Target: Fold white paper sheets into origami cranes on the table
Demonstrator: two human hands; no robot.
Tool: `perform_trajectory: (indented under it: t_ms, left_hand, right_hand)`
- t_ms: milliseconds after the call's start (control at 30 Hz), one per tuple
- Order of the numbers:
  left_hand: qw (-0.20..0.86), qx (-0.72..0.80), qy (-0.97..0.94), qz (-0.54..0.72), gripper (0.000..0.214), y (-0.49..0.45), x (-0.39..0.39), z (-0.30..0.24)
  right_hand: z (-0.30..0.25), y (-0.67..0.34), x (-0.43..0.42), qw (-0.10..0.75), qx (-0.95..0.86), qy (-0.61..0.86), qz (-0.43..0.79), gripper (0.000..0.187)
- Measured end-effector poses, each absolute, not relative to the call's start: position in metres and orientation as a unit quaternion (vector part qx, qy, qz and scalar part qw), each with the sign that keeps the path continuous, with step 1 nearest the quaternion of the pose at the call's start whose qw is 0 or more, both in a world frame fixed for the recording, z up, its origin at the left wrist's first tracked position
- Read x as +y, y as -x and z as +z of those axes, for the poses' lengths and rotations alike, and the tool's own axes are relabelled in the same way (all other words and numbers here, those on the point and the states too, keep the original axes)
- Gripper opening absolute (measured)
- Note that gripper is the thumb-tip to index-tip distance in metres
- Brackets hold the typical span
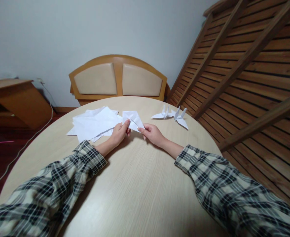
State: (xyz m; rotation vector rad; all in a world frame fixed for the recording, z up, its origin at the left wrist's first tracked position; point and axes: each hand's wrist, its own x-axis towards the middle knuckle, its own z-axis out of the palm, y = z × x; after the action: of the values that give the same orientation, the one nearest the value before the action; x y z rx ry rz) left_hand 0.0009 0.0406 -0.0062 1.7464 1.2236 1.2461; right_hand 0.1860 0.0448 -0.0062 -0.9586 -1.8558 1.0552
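Between my hands is a folded piece of white paper, held just above the round table. My left hand pinches its lower left edge, thumb on top. On the lower right corner, my right hand closes with thumb and fingers. A crease or flap edge runs across the paper between the two thumbs. Left of my left hand lies a loose pile of white paper sheets. To the right, beyond my right hand, stand folded paper cranes, close together.
A wooden headboard with two cream panels stands behind the table against the wall. Wooden slats lean along the right side. At left are a brown desk and a white cable running over the dark floor.
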Motion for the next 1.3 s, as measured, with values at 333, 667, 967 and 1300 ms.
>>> perform_trajectory:
  t_ms: [333, 667, 967, 1300]
  left_hand:
    - [0.329, 0.487, -0.625, 0.514, 0.06, -0.001, 0.04, -0.004]
    - [0.33, 0.505, -0.658, 0.452, 0.071, -0.001, 0.039, -0.006]
    - [0.327, 0.511, -0.65, 0.458, 0.069, -0.004, 0.033, 0.005]
    - [0.338, 0.493, -0.658, 0.459, 0.078, 0.0, 0.042, -0.002]
  right_hand:
    - [-0.011, -0.189, 0.045, 0.364, -0.732, 0.374, 0.438, 0.034]
    - [-0.014, -0.185, 0.036, 0.323, -0.744, 0.333, 0.481, 0.038]
    - [-0.013, -0.184, 0.032, 0.312, -0.729, 0.314, 0.523, 0.05]
    - [-0.011, -0.179, 0.032, 0.329, -0.755, 0.39, 0.411, 0.042]
